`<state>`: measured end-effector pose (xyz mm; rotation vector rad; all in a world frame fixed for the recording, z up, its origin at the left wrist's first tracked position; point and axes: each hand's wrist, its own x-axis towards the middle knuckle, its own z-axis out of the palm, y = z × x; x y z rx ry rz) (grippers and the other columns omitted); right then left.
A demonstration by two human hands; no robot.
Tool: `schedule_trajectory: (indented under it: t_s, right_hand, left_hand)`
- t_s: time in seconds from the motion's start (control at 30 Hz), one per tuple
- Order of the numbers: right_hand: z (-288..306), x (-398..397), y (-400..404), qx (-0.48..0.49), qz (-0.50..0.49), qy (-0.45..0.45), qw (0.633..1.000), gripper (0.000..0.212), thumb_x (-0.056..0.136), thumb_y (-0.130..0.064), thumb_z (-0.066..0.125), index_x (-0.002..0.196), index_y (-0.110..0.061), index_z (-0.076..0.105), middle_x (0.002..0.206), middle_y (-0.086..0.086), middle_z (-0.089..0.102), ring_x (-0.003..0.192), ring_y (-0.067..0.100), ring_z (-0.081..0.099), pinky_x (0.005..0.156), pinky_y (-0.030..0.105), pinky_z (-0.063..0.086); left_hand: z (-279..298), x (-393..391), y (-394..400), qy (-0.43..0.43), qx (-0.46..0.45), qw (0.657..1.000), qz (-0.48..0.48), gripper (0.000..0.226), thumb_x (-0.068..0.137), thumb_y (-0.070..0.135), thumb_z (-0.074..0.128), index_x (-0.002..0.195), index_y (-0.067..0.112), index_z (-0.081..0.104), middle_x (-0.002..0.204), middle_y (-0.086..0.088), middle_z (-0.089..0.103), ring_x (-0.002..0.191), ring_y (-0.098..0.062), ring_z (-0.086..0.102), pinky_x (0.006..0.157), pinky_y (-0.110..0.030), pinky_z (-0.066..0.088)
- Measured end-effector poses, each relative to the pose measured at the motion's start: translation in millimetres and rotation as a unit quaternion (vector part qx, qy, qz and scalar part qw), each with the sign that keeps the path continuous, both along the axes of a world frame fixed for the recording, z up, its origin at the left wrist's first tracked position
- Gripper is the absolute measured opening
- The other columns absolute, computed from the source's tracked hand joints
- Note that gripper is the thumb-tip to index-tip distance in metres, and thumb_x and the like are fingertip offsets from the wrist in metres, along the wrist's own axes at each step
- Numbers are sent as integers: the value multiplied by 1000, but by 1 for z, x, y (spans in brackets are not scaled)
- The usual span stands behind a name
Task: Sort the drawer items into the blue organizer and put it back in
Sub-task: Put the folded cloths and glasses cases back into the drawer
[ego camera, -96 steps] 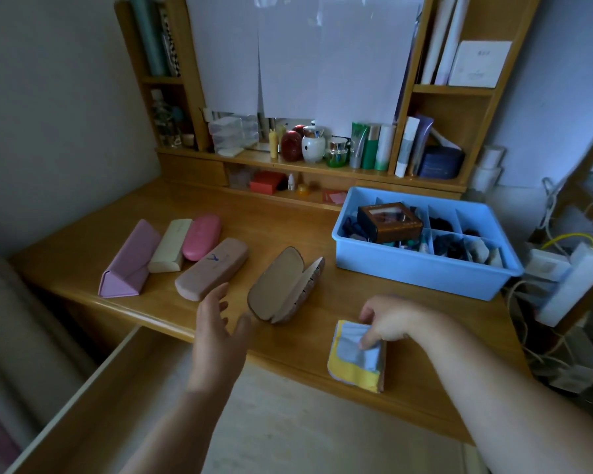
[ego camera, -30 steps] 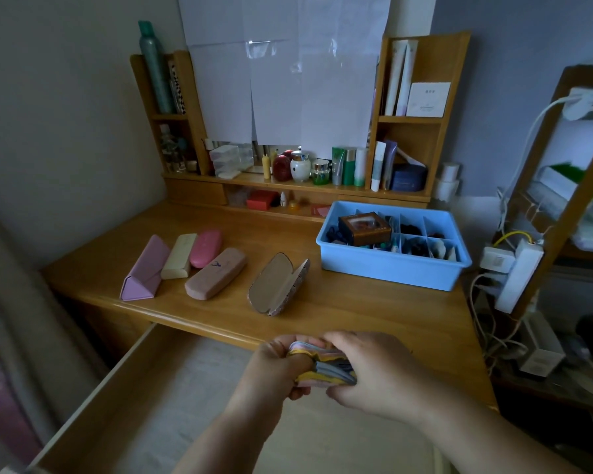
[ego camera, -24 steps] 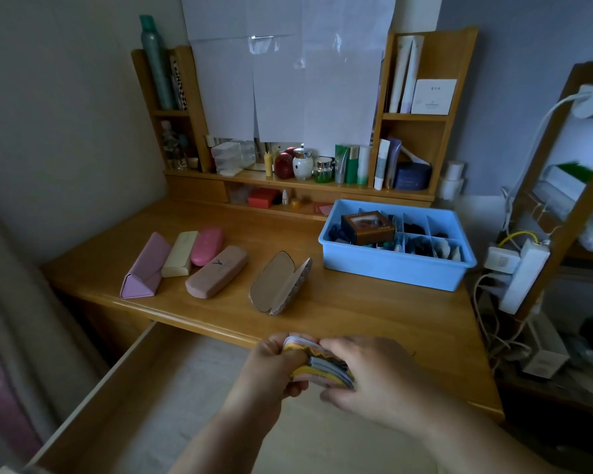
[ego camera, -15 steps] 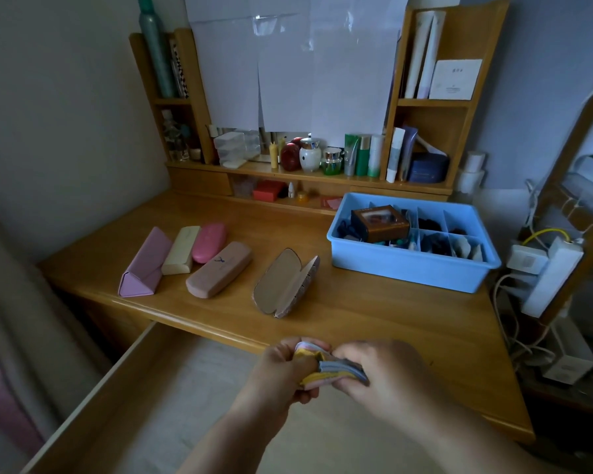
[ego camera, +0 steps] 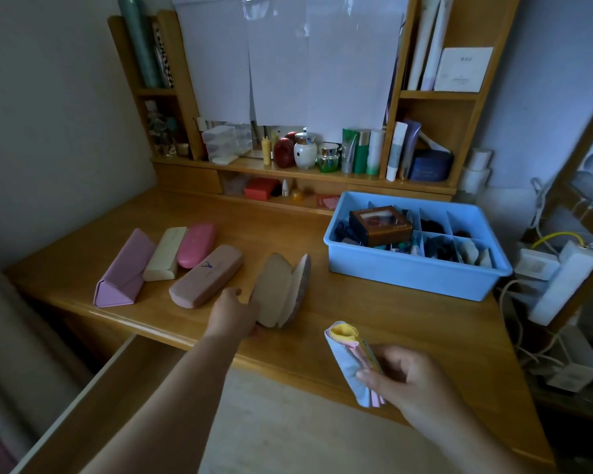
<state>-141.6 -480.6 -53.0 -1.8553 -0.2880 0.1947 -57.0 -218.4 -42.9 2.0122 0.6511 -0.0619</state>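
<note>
Half a second ago both my hands squeezed the folded cloths together; now my left hand (ego camera: 235, 314) has reached out to the open brown glasses case (ego camera: 281, 290), touching its near end, though I cannot tell how the fingers lie. My right hand (ego camera: 403, 378) alone grips the folded cloths (ego camera: 348, 359) above the desk (ego camera: 408, 323) edge. Below, the drawer (ego camera: 124, 388) stands pulled out. Farther left lie four closed cases (ego camera: 172, 265). Beyond, to the right, the blue organizer (ego camera: 415, 271) sits on the desk, its compartments holding small items.
</note>
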Motion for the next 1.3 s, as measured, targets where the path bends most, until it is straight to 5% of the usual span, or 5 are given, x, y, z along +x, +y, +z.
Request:
schedule_trajectory:
  t_s: [0.4, 0.67, 0.87, 1.0, 1.3]
  right_hand:
    - [-3, 9, 19, 140, -106, 88, 980, 7, 83, -10, 67, 85, -11, 73, 82, 5, 75, 74, 15, 69, 66, 22, 51]
    - [-7, 24, -1, 92, -141, 95, 981, 14, 83, -27, 67, 89, -14, 70, 81, 3, 74, 79, 21, 69, 75, 35, 51]
    - [-4, 30, 2, 26, -83, 75, 993, 10, 85, -33, 65, 91, -25, 65, 84, -10, 73, 78, 3, 68, 67, 20, 52]
    - [-3, 24, -10, -41, -35, 41, 998, 5, 88, -32, 63, 83, -33, 62, 72, -23, 67, 67, -7, 62, 56, 10, 43]
    - [8, 11, -28, -133, 41, 18, 990, 28, 90, -22, 62, 74, -45, 62, 62, -18, 60, 61, -6, 52, 59, 16, 37]
  left_hand:
    - [-23, -72, -112, -43, -404, 913, 23, 17, 83, 0, 55, 95, 9, 61, 81, -16, 73, 68, -30, 72, 54, -34, 56]
    - [-18, -77, -68, -127, -156, 979, -32, 19, 86, 11, 57, 68, 14, 62, 50, 1, 56, 45, -15, 50, 45, -23, 42]
    - [-8, -13, -19, -100, -43, 994, -23, 37, 92, 36, 55, 127, 28, 49, 116, 1, 55, 95, -23, 61, 80, -40, 55]
    - [-4, 5, -28, -61, -14, 977, -203, 54, 91, 25, 59, 140, 32, 37, 118, 7, 56, 89, -13, 59, 59, -24, 51]
    - [-25, -24, -42, -146, -20, 974, -171, 8, 93, 31, 55, 88, 29, 62, 82, 7, 64, 79, -13, 60, 64, -25, 48]
